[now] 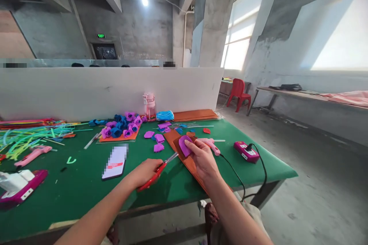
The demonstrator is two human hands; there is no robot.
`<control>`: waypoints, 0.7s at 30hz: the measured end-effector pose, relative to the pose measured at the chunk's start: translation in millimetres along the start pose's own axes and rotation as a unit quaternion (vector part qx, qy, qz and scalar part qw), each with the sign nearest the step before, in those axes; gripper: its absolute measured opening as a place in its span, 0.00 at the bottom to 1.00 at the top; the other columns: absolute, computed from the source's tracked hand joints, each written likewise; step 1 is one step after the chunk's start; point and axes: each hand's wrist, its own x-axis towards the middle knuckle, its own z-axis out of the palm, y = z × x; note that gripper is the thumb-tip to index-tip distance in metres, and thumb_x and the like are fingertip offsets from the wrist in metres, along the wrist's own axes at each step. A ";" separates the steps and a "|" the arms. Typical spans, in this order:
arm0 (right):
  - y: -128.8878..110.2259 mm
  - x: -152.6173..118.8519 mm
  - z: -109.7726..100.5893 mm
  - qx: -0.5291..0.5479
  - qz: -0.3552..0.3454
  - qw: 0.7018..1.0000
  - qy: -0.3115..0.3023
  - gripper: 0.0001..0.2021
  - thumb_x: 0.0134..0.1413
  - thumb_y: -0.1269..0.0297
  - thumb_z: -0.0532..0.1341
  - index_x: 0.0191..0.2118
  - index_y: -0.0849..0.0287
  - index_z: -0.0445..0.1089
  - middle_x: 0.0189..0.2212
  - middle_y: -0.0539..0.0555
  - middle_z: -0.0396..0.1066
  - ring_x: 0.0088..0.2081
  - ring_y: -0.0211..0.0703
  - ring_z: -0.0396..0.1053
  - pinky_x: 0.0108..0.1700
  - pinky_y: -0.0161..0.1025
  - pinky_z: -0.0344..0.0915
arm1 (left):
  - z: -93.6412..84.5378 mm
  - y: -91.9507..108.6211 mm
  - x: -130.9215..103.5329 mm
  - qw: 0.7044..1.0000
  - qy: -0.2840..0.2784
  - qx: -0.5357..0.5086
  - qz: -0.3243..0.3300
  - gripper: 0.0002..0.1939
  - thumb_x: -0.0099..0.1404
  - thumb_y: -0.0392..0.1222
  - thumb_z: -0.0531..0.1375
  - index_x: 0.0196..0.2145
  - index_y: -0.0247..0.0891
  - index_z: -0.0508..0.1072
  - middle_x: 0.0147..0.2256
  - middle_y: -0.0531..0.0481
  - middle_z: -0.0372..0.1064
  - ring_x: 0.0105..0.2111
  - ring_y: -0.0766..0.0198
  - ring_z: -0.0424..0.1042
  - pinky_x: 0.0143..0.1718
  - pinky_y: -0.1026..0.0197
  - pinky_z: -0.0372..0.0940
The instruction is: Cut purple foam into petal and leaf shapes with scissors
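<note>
My left hand [148,172] is closed around the red handles of a pair of scissors [155,178], whose blades point up and right. Between the thumb and fingers of my right hand [203,157] is a purple petal-shaped piece [184,146], rounded at one end. The scissor tips lie just left of this piece; whether they touch it I cannot tell. Under both lies a long brown-orange sheet [189,166] on the green table. Several loose purple pieces [158,147] are spread to the left of the sheet. Behind my right hand, a pink glue gun [212,146] is partly covered.
A magenta power strip [246,152] with a black cable stands at the right. A phone [115,161] lies left of the scissors. Purple and blue paper flowers [122,125] are heaped farther back, near a pink bottle [149,106]. A white partition [109,92] borders the table's far side.
</note>
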 end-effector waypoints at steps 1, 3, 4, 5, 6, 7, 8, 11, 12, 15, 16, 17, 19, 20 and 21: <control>4.4 4.0 3.1 -0.006 -0.009 1.000 -0.006 0.14 0.29 0.60 0.74 0.25 0.61 0.75 0.24 0.49 0.74 0.26 0.34 0.68 0.31 0.31 0.64 | -2.8 -7.4 -2.0 0.999 0.007 -0.053 -0.007 0.15 0.62 0.38 0.48 0.44 0.39 0.67 0.29 0.48 0.74 0.23 0.60 0.74 0.25 0.61 0.66; 18.1 7.0 5.5 -0.025 -0.009 0.999 -0.024 0.14 0.32 0.59 0.73 0.27 0.61 0.76 0.24 0.49 0.74 0.26 0.35 0.67 0.31 0.32 0.63 | -4.6 -19.3 -4.3 0.964 0.074 -0.256 -0.010 0.18 0.64 0.43 0.49 0.50 0.37 0.61 0.30 0.48 0.73 0.24 0.61 0.74 0.24 0.62 0.65; 26.9 6.4 5.5 -0.038 0.001 0.999 -0.035 0.14 0.33 0.58 0.72 0.28 0.61 0.76 0.24 0.49 0.74 0.26 0.35 0.67 0.30 0.32 0.63 | -4.0 -23.4 -4.8 0.923 0.124 -0.365 0.001 0.20 0.63 0.46 0.51 0.51 0.36 0.59 0.32 0.47 0.73 0.27 0.60 0.75 0.27 0.61 0.67; 36.4 4.8 5.2 -0.053 0.015 0.997 -0.045 0.13 0.35 0.58 0.72 0.28 0.61 0.76 0.23 0.49 0.73 0.25 0.35 0.66 0.29 0.32 0.62 | -2.9 -26.4 -5.5 0.874 0.171 -0.455 0.018 0.23 0.62 0.49 0.54 0.52 0.36 0.59 0.33 0.46 0.73 0.32 0.59 0.75 0.32 0.60 0.67; 45.6 2.4 5.1 -0.071 0.032 0.995 -0.057 0.13 0.36 0.57 0.71 0.28 0.61 0.75 0.22 0.49 0.72 0.24 0.35 0.64 0.27 0.32 0.60 | -1.7 -28.4 -6.4 0.832 0.204 -0.515 0.038 0.25 0.61 0.50 0.57 0.52 0.36 0.59 0.34 0.45 0.73 0.36 0.58 0.75 0.37 0.58 0.67; 53.8 -0.3 5.4 -0.090 0.049 0.992 -0.070 0.13 0.37 0.57 0.70 0.28 0.62 0.75 0.21 0.49 0.72 0.23 0.34 0.63 0.26 0.32 0.59 | -0.5 -30.0 -7.8 0.810 0.219 -0.541 0.053 0.26 0.60 0.51 0.59 0.52 0.37 0.59 0.35 0.45 0.73 0.38 0.58 0.74 0.41 0.57 0.66; 60.4 -3.0 6.3 -0.110 0.065 0.988 -0.087 0.14 0.38 0.56 0.70 0.28 0.62 0.75 0.21 0.49 0.71 0.22 0.34 0.62 0.26 0.32 0.58 | 0.5 -31.2 -9.8 0.803 0.216 -0.552 0.058 0.27 0.60 0.51 0.60 0.52 0.37 0.60 0.35 0.46 0.73 0.39 0.58 0.73 0.44 0.56 0.64; 70.3 -8.2 11.5 -0.167 0.099 0.971 -0.140 0.14 0.38 0.56 0.69 0.27 0.64 0.75 0.19 0.49 0.69 0.22 0.33 0.60 0.25 0.31 0.55 | 3.4 -35.8 -17.4 0.810 0.175 -0.558 0.042 0.25 0.58 0.49 0.62 0.51 0.39 0.62 0.35 0.49 0.72 0.38 0.60 0.72 0.45 0.58 0.63; 71.3 -8.8 13.4 -0.185 0.105 0.965 -0.155 0.14 0.38 0.56 0.69 0.26 0.64 0.75 0.19 0.49 0.69 0.22 0.33 0.60 0.25 0.31 0.54 | 5.0 -37.8 -19.9 0.817 0.165 -0.551 0.034 0.25 0.57 0.48 0.63 0.50 0.40 0.63 0.35 0.50 0.72 0.37 0.61 0.71 0.43 0.59 0.64; 74.9 -9.0 16.6 -0.230 0.117 0.947 -0.193 0.13 0.40 0.57 0.67 0.28 0.64 0.75 0.21 0.49 0.69 0.23 0.35 0.60 0.26 0.32 0.55 | 12.9 -43.3 -24.8 0.840 0.150 -0.522 0.017 0.23 0.54 0.41 0.64 0.47 0.40 0.65 0.32 0.53 0.68 0.35 0.64 0.69 0.38 0.63 0.64; 77.2 -9.0 16.5 -0.243 0.119 0.941 -0.205 0.13 0.41 0.57 0.67 0.29 0.64 0.75 0.21 0.49 0.69 0.24 0.35 0.60 0.27 0.32 0.55 | 16.0 -44.6 -25.6 0.844 0.148 -0.515 0.013 0.23 0.54 0.40 0.64 0.47 0.40 0.65 0.32 0.53 0.68 0.35 0.64 0.69 0.38 0.63 0.64; 79.9 -9.0 16.1 -0.255 0.122 0.935 -0.215 0.12 0.41 0.58 0.66 0.29 0.64 0.74 0.22 0.49 0.69 0.24 0.35 0.60 0.27 0.32 0.55 | 18.9 -45.3 -26.2 0.847 0.146 -0.511 0.012 0.22 0.53 0.39 0.64 0.46 0.39 0.65 0.32 0.53 0.67 0.35 0.64 0.69 0.37 0.63 0.63; 85.7 -9.2 14.4 -0.281 0.125 0.924 -0.229 0.11 0.42 0.59 0.65 0.27 0.64 0.73 0.21 0.48 0.68 0.24 0.35 0.60 0.27 0.32 0.54 | 23.1 -45.5 -27.1 0.850 0.137 -0.508 0.013 0.22 0.53 0.37 0.63 0.46 0.39 0.65 0.33 0.53 0.66 0.35 0.64 0.68 0.36 0.64 0.63; 88.1 -9.2 13.5 -0.297 0.121 0.918 -0.233 0.10 0.42 0.60 0.65 0.26 0.64 0.72 0.21 0.48 0.67 0.24 0.35 0.60 0.26 0.32 0.54 | 24.3 -45.0 -27.6 0.851 0.135 -0.507 0.014 0.21 0.53 0.37 0.62 0.46 0.39 0.65 0.32 0.53 0.66 0.34 0.65 0.68 0.35 0.64 0.63; 89.8 -9.2 12.6 -0.316 0.114 0.912 -0.235 0.09 0.42 0.61 0.64 0.25 0.63 0.71 0.20 0.47 0.66 0.24 0.35 0.60 0.26 0.32 0.53 | 24.8 -44.3 -28.1 0.852 0.133 -0.505 0.014 0.21 0.53 0.37 0.62 0.45 0.39 0.65 0.32 0.54 0.65 0.33 0.65 0.68 0.34 0.65 0.62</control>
